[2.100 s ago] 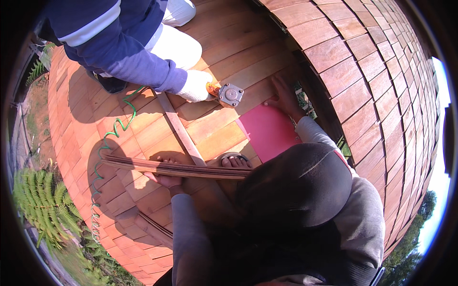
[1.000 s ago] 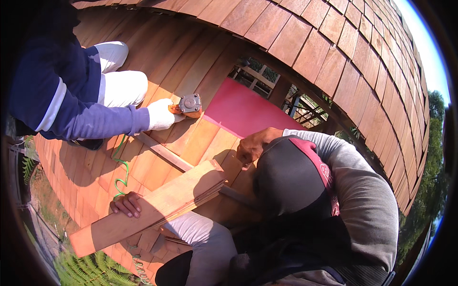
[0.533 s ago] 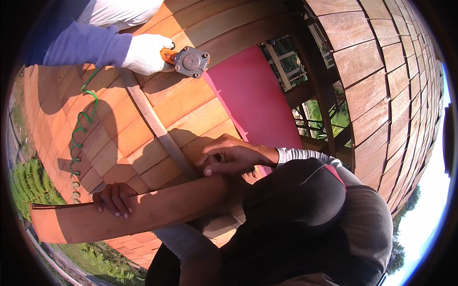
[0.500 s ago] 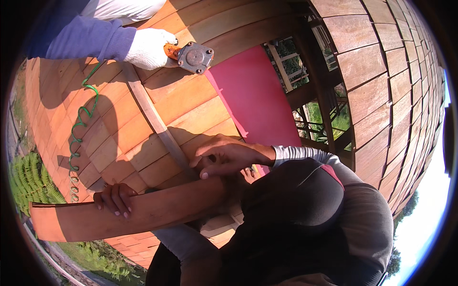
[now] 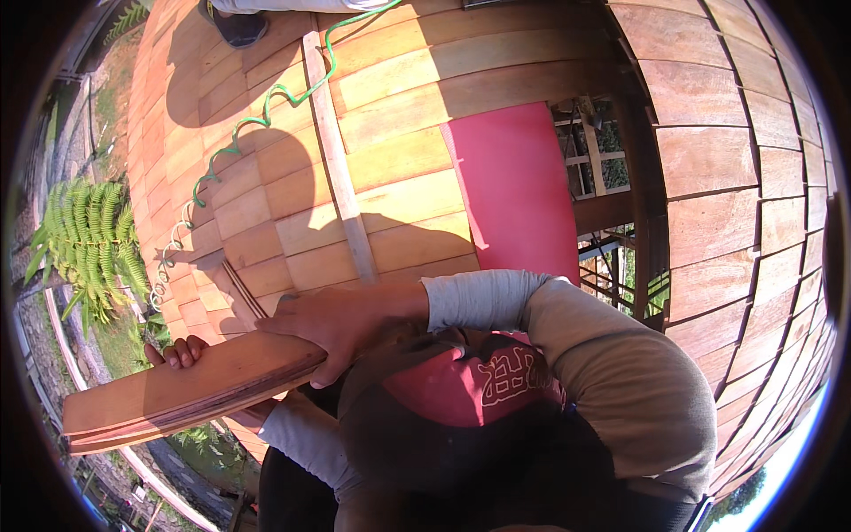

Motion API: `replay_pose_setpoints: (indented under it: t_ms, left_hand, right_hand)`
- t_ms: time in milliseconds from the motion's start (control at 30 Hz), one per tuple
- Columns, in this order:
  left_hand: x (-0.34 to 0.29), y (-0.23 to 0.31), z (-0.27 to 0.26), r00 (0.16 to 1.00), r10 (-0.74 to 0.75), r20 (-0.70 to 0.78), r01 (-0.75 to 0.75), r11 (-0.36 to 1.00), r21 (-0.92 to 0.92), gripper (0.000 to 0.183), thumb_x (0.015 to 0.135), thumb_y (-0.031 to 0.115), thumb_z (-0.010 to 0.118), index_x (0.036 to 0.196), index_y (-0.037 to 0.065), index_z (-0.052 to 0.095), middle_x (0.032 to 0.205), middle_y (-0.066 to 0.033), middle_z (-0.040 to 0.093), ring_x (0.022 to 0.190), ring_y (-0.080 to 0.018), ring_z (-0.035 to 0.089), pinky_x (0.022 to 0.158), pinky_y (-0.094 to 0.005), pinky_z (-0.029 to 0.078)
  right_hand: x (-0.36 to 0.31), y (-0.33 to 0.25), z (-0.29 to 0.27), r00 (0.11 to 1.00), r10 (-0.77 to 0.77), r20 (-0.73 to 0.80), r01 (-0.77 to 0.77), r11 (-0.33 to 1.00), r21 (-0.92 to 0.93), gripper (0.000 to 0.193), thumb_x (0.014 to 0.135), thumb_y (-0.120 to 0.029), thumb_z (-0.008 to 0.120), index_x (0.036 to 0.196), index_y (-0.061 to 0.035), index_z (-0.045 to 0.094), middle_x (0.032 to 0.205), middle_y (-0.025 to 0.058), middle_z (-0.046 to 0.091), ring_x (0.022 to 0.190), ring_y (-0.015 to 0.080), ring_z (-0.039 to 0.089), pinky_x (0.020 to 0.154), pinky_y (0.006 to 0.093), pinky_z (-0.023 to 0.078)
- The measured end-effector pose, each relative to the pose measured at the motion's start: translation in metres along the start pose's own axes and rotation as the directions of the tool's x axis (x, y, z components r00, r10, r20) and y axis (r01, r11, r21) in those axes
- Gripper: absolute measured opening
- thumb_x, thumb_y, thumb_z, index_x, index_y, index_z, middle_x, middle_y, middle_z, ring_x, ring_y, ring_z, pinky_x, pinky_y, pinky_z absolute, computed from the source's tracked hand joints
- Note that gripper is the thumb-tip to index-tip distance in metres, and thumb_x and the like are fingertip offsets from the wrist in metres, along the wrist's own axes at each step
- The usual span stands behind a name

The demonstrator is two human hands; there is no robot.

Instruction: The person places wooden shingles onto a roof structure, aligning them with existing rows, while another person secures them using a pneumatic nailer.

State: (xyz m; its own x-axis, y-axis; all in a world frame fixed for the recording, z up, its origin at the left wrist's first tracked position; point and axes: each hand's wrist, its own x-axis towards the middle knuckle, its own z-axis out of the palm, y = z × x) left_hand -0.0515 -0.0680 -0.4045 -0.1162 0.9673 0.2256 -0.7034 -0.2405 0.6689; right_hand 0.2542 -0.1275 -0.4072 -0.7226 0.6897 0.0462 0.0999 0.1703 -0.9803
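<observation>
A small stack of long wooden shingles (image 5: 191, 383) is held tilted at the lower left, its layered edge towards me. My left hand (image 5: 182, 353) supports it from beneath, with the fingertips curled over the far edge. At the right end of the stack, my right hand (image 5: 332, 321) is closed around it, thumb on the near side and fingers on the far side. Beyond the hands lies the shingled roof slope (image 5: 390, 151), crossed by a straight wooden batten (image 5: 335, 160). Some loose shingles (image 5: 244, 291) rest just past the stack.
A pink sheet (image 5: 514, 191) covers part of the slope, beside an opening with dark beams (image 5: 640, 168). Another shingled face (image 5: 709, 160) rises at right. A green coiled hose (image 5: 266, 117) trails across the slope. A co-worker's shoe (image 5: 238, 27) shows at the top; ferns (image 5: 93, 235) grow below, left.
My right hand, raised with fingers apart before, has come down onto the shingle stack. The stack has tipped to show its layers. The view has shifted, and the co-worker's gloved hand and tool have left it.
</observation>
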Motion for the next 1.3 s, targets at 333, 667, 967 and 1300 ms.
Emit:
replay_pose_setpoints:
  t_ms: [333,667,967,1300]
  left_hand:
    - [-0.072,-0.049,0.022,0.934,-0.302,-0.19,0.3,0.953,-0.041,0.117,0.071,0.092,0.057,0.131,-0.009,0.044,0.109,-0.0127,0.049,0.098,-0.029,0.047,0.097,-0.0485,0.039]
    - [-0.114,-0.116,0.045,0.859,-0.41,-0.308,0.366,0.911,-0.191,0.088,0.078,0.065,0.064,0.136,0.001,0.047,0.12,-0.0165,0.053,0.106,-0.0335,0.051,0.102,-0.0552,0.04]
    - [-0.114,-0.111,0.057,0.879,-0.438,-0.187,0.406,0.895,-0.188,0.083,0.084,0.066,0.06,0.135,0.002,0.047,0.128,-0.0166,0.052,0.115,-0.0335,0.051,0.105,-0.0542,0.04]
    - [-0.1,-0.115,0.04,0.842,-0.484,-0.237,0.46,0.875,-0.153,0.081,0.087,0.066,0.057,0.133,0.0,0.05,0.124,-0.0174,0.055,0.111,-0.0335,0.055,0.102,-0.0538,0.044]
  right_hand:
    - [-0.044,0.034,0.064,0.962,0.131,-0.241,-0.167,0.976,-0.137,0.084,0.09,-0.048,0.07,0.148,0.0057,0.039,0.136,0.0282,0.053,0.127,0.0428,0.054,0.107,0.0494,0.045]
    - [-0.099,0.04,0.037,0.928,0.237,-0.287,-0.306,0.926,-0.223,0.073,0.09,-0.027,0.069,0.15,0.0031,0.04,0.142,0.0237,0.051,0.132,0.0406,0.051,0.11,0.0469,0.043]
    - [-0.098,0.046,0.046,0.904,0.37,-0.215,-0.404,0.904,-0.138,0.088,0.078,-0.021,0.08,0.153,-0.0014,0.038,0.154,0.0234,0.042,0.136,0.0416,0.049,0.114,0.0465,0.041]
    - [-0.099,0.053,0.052,0.881,0.324,-0.345,-0.372,0.925,-0.078,0.084,0.083,-0.036,0.077,0.149,0.0014,0.042,0.145,0.0245,0.049,0.13,0.0421,0.052,0.109,0.0477,0.046]
